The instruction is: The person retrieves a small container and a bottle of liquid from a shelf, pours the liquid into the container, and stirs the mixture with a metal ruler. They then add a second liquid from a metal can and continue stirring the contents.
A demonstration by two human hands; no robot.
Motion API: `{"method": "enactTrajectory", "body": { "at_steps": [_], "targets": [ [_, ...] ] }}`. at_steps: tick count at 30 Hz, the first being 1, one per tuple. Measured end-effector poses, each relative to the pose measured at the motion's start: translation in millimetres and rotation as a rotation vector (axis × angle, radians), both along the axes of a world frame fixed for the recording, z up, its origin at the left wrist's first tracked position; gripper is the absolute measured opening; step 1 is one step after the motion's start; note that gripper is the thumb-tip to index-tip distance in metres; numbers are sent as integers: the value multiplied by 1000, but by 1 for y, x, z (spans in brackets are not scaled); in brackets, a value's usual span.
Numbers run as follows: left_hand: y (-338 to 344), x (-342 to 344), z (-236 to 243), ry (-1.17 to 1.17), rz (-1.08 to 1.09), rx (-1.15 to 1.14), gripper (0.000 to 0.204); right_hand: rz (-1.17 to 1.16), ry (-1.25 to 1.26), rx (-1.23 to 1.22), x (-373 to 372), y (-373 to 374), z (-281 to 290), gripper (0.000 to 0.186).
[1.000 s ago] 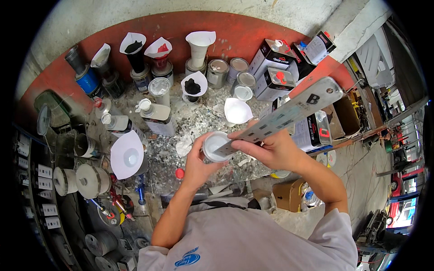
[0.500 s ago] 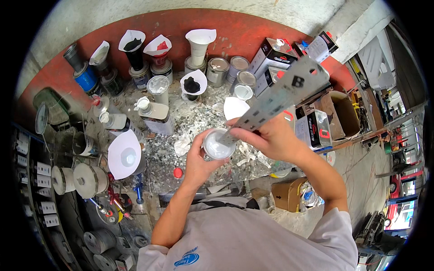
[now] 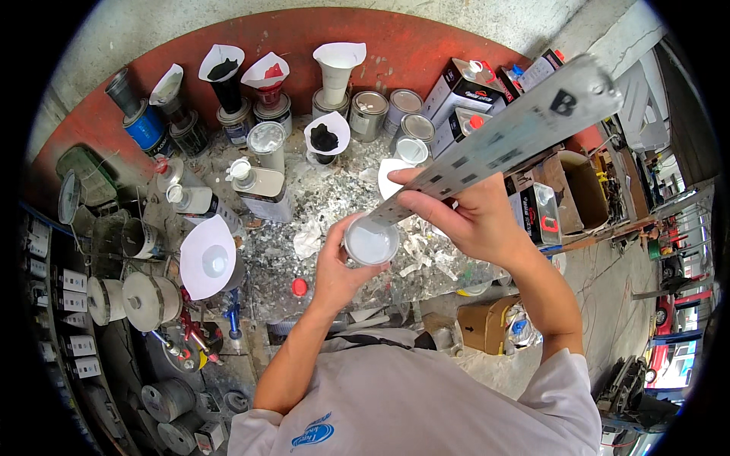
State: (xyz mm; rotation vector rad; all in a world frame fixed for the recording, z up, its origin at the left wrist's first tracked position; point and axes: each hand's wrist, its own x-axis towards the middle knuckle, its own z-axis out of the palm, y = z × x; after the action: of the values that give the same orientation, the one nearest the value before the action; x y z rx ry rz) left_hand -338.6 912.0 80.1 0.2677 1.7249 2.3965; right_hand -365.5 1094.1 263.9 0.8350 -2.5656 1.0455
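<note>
My left hand (image 3: 338, 266) is wrapped round a small clear cup (image 3: 371, 242) with whitish liquid inside, held above the near edge of the workbench. In my right hand (image 3: 471, 220) is a long flat metal mixing ruler (image 3: 502, 144) with dark square marks. Its lower end dips into the cup at the rim, while its broad upper end slants up and to the right. The fingers and thumb of my right hand pinch the ruler by its lower half. How deep the tip sits in the liquid I cannot tell.
Several paint cups with paper strainers (image 3: 327, 138) stand along the back and left of the paint-spattered bench (image 3: 281, 262). Rectangular metal cans (image 3: 460, 87) crowd the back right. A red cap (image 3: 299, 287) lies near the front edge; spray guns (image 3: 196, 334) hang at the left.
The ruler has tilted further right, its upper end swinging right and toward me. My right hand has shifted slightly right, and the cup has stayed nearly in place.
</note>
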Motion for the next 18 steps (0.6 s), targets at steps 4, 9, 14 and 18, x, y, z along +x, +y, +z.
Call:
{"method": "enactTrajectory", "body": {
  "at_steps": [4, 9, 14, 18],
  "targets": [
    [0, -3, 2, -9, 7, 34, 86, 21, -40, 70, 5, 4, -18, 24],
    [2, -4, 2, -35, 11, 15, 86, 75, -35, 31, 18, 1, -29, 29],
    [3, 0, -1, -38, 6, -1, 86, 26, 68, -60, 12, -3, -10, 30],
    [3, 2, -2, -15, 28, 2, 86, -16, 46, 3, 6, -2, -5, 30]
  ]
}}
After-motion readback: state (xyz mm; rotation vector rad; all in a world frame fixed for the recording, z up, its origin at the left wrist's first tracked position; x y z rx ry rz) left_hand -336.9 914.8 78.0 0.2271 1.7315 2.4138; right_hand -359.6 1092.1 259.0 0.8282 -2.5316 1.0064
